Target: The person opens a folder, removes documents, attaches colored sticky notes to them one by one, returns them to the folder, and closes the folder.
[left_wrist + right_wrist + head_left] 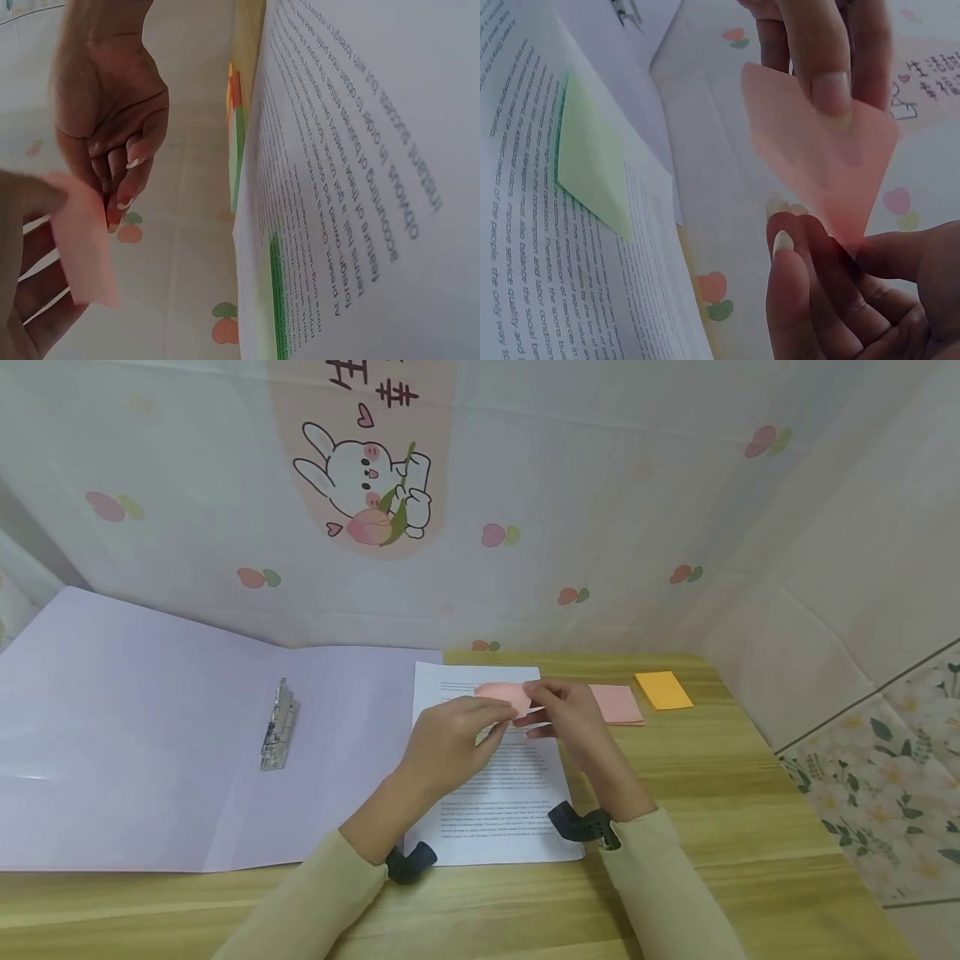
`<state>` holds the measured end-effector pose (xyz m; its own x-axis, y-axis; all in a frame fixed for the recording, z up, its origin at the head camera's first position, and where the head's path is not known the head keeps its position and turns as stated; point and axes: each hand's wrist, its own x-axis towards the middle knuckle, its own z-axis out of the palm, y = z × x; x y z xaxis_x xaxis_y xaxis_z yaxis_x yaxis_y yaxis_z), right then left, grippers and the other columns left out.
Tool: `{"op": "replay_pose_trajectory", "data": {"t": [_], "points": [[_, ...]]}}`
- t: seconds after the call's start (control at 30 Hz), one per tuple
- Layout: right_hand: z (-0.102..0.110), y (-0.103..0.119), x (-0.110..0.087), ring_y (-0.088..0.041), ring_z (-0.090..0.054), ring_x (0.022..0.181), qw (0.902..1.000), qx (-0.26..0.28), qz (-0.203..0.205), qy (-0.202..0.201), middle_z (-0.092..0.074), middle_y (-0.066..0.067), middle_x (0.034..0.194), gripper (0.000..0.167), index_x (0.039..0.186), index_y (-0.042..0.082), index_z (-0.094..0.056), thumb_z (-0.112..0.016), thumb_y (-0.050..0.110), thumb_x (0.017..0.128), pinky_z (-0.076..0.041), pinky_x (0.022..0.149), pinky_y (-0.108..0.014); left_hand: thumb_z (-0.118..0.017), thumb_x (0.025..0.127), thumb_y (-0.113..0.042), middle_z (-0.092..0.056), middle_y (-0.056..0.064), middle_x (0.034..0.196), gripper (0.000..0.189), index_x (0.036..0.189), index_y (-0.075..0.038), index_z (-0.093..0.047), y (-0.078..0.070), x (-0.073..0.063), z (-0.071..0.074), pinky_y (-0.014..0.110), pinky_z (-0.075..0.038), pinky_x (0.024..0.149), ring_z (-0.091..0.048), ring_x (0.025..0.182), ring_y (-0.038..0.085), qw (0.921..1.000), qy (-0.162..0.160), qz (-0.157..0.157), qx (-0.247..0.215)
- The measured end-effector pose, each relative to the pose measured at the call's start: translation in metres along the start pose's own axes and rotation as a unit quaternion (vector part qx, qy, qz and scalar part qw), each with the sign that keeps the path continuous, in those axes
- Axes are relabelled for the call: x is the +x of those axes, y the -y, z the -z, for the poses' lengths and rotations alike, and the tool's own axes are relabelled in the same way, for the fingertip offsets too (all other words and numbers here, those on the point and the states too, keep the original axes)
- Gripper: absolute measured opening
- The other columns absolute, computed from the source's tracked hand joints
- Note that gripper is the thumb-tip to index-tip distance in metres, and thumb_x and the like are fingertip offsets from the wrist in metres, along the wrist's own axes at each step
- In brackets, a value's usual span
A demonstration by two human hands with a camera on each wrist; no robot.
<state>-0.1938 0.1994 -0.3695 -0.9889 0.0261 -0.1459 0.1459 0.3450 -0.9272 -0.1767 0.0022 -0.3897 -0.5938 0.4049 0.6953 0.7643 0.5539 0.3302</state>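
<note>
A pink sticky note (504, 693) is up above a printed sheet (491, 802), between my two hands. My left hand (453, 739) pinches it between thumb and fingers. In the right wrist view the pink sticky note (817, 142) hangs slanted, and my right hand (847, 300) pinches its lower corner with thumb and fingertips. On the printed sheet lies a pale green sticky note (592, 157), mostly covered by my left hand in the head view. In the left wrist view, my right hand (112, 112) has its fingers bent behind the pink note.
A pink sticky-note pad (617, 704) lies right of the sheet, with an orange pad (664, 691) beyond it. An open lilac folder (150, 735) with a metal clip (281, 727) spreads across the left, partly beneath the sheet. A patterned curtain (600, 510) hangs behind the wooden table (750, 827).
</note>
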Motion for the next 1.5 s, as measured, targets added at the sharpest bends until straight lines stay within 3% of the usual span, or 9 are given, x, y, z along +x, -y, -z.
{"op": "replay_pose_trajectory", "data": {"t": [0.13, 0.27, 0.4, 0.5, 0.6, 0.93, 1.07, 1.3, 1.5], "points": [[0.002, -0.002, 0.003, -0.019, -0.07, 0.085, 0.9995, -0.029, -0.002, -0.011, -0.069, -0.013, 0.11, 0.036, 0.125, 0.005, -0.069, -0.058, 0.032, 0.103, -0.062, 0.072, -0.025, -0.079, 0.087, -0.02, -0.079, -0.002, 0.107, 0.023, 0.109, -0.013, -0.079, 0.001, 0.0, 0.002, 0.034, -0.057, 0.1, -0.072, 0.109, 0.017, 0.998, 0.034, 0.02, -0.049], [0.006, -0.003, 0.003, -0.021, -0.069, 0.086, 0.9988, -0.048, 0.005, -0.007, -0.067, -0.014, 0.109, 0.035, 0.125, 0.005, -0.068, -0.059, 0.03, 0.103, -0.063, 0.074, -0.028, -0.074, 0.092, -0.023, -0.078, 0.001, 0.112, 0.021, 0.111, -0.013, -0.078, 0.003, 0.001, 0.004, 0.038, -0.056, 0.1, -0.069, 0.114, 0.021, 0.9891, 0.04, 0.124, -0.068], [0.01, -0.005, 0.002, -0.022, -0.07, 0.085, 0.998, -0.059, 0.011, 0.021, -0.068, -0.016, 0.108, 0.034, 0.123, 0.001, -0.068, -0.059, 0.027, 0.103, -0.063, 0.075, -0.03, -0.074, 0.093, -0.025, -0.076, 0.003, 0.119, 0.03, 0.121, -0.014, -0.074, 0.006, 0.003, 0.004, 0.039, -0.059, 0.087, -0.069, 0.108, 0.022, 0.962, 0.064, 0.252, -0.082], [0.011, -0.006, 0.001, -0.021, -0.07, 0.086, 0.9957, -0.078, 0.009, 0.049, -0.07, -0.017, 0.111, 0.034, 0.122, 0.0, -0.068, -0.059, 0.027, 0.103, -0.063, 0.077, -0.03, -0.075, 0.092, -0.025, -0.075, 0.004, 0.117, 0.036, 0.125, -0.013, -0.071, 0.008, 0.003, 0.001, 0.034, -0.059, 0.078, -0.07, 0.098, 0.02, 0.9435, 0.09, 0.295, -0.121], [0.013, -0.009, -0.002, -0.021, -0.069, 0.088, 0.9933, -0.096, 0.002, 0.065, -0.071, -0.016, 0.113, 0.033, 0.122, 0.002, -0.069, -0.059, 0.028, 0.103, -0.063, 0.079, -0.031, -0.073, 0.093, -0.016, -0.077, 0.005, 0.109, 0.03, 0.122, -0.009, -0.073, 0.009, 0.002, -0.004, 0.031, -0.058, 0.075, -0.069, 0.09, 0.018, 0.9368, 0.1, 0.3, -0.15], [0.021, -0.025, -0.006, -0.022, -0.069, 0.092, 0.9897, -0.123, -0.01, 0.072, -0.07, -0.015, 0.121, 0.034, 0.128, 0.006, -0.067, -0.059, 0.028, 0.103, -0.062, 0.085, -0.033, -0.069, 0.093, -0.008, -0.078, 0.004, 0.101, 0.023, 0.115, -0.012, -0.076, 0.008, 0.0, -0.011, 0.031, -0.055, 0.078, -0.068, 0.088, 0.017, 0.9457, 0.128, 0.274, -0.118], [0.019, -0.03, -0.006, -0.023, -0.065, 0.095, 0.991, -0.122, -0.012, 0.054, -0.07, -0.014, 0.123, 0.035, 0.129, 0.007, -0.066, -0.059, 0.029, 0.103, -0.06, 0.083, -0.031, -0.068, 0.094, -0.008, -0.078, 0.004, 0.101, 0.025, 0.118, -0.013, -0.074, 0.008, 0.001, -0.014, 0.03, -0.055, 0.077, -0.068, 0.086, 0.016, 0.9432, 0.145, 0.278, -0.11], [0.01, -0.04, -0.001, -0.021, -0.064, 0.077, 0.9918, -0.128, -0.006, 0.007, -0.075, -0.014, 0.099, 0.032, 0.124, 0.008, -0.068, -0.066, 0.028, 0.099, -0.055, 0.069, -0.024, -0.069, 0.094, -0.01, -0.079, 0.005, 0.103, 0.021, 0.113, -0.013, -0.077, 0.01, 0.007, -0.022, 0.027, -0.052, 0.067, -0.067, 0.079, 0.016, 0.9354, 0.149, 0.309, -0.084], [0.007, -0.052, 0.003, -0.018, -0.061, 0.067, 0.9914, -0.128, -0.021, -0.016, -0.073, -0.011, 0.086, 0.027, 0.115, 0.007, -0.068, -0.066, 0.028, 0.099, -0.045, 0.055, -0.022, -0.069, 0.094, -0.011, -0.078, 0.004, 0.104, 0.02, 0.112, -0.014, -0.077, 0.014, 0.008, -0.032, 0.028, -0.051, 0.069, -0.07, 0.086, 0.018, 0.9295, 0.17, 0.318, -0.078]]}}
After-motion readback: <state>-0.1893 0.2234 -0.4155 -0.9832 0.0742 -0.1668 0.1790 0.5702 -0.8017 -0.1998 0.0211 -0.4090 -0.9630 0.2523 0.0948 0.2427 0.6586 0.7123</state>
